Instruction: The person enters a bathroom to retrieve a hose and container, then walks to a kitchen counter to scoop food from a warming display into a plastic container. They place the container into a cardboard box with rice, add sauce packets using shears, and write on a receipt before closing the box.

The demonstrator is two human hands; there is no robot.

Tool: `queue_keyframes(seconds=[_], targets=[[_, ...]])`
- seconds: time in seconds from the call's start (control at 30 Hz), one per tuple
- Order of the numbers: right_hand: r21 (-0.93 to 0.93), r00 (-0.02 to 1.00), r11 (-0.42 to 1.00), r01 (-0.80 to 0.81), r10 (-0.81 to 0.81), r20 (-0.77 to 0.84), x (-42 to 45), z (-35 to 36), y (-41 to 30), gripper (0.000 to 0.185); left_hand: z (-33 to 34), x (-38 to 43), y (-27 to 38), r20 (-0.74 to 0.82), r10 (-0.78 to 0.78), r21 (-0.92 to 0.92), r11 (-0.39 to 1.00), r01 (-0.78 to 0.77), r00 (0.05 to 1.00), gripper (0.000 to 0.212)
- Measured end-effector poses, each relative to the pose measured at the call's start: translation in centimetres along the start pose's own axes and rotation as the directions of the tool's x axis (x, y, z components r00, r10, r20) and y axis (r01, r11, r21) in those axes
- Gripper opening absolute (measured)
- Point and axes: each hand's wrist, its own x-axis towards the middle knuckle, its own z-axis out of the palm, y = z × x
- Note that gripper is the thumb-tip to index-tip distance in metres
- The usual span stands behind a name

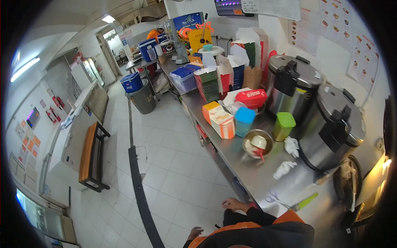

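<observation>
My right hand hangs beside the front edge of a stainless steel counter, fingers loosely curled, with nothing seen in it. Low at the bottom, my left hand is over the tiled floor; it looks empty and is partly cut off by my orange and black clothing. Nearest on the counter lie scissors and a green-handled tool, its blade partly hidden by my sleeve. Farther along, a metal bowl contains a white cup and a red utensil. Crumpled white plastic lies close by.
Two large steel rice warmers stand against the wall. Food boxes, a blue container and a green container crowd the counter. A wooden bench is across the aisle. Beyond a grey bin, a person in orange bends over.
</observation>
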Motion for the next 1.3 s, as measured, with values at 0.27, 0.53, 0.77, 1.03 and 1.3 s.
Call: queue_keyframes(seconds=[0.27, 0.53, 0.77, 1.03, 1.3], targets=[[-0.088, 0.75, 0.749, 0.657, -0.661, -0.027, 18.6, -12.8, -24.0, 0.016, -12.2, 9.6, 11.8, -0.42, -0.176, -0.498, 0.865, -0.064, 0.89, 0.019], [-0.538, 0.594, 0.684, 0.493, -0.717, -0.366, 30.8, -27.4, -31.6, 0.015, -20.0, 22.0, 20.1, -0.272, -0.029, -0.308, 0.95, -0.058, 0.962, 0.028], [-0.415, 0.651, 0.874, 0.254, -0.472, -0.595, 36.5, -29.3, -30.4, 0.042, -32.2, 37.6, 44.2, -0.325, 0.646, 0.347, 0.761, -0.548, 0.69, 0.043], [-0.203, 0.387, 0.978, 0.037, -0.202, -0.9, 41.2, -34.1, -26.2, 0.058, -23.5, 30.5, 82.6, 0.102, 0.967, 0.188, 0.211, -0.959, 0.233, 0.021], [-0.242, 0.105, 0.97, -0.035, -0.237, -0.966, 46.2, -39.0, -28.1, 0.086, -14.1, 26.6, 93.9, 0.542, 0.839, 0.266, -0.117, -0.957, 0.048, 0.025]])
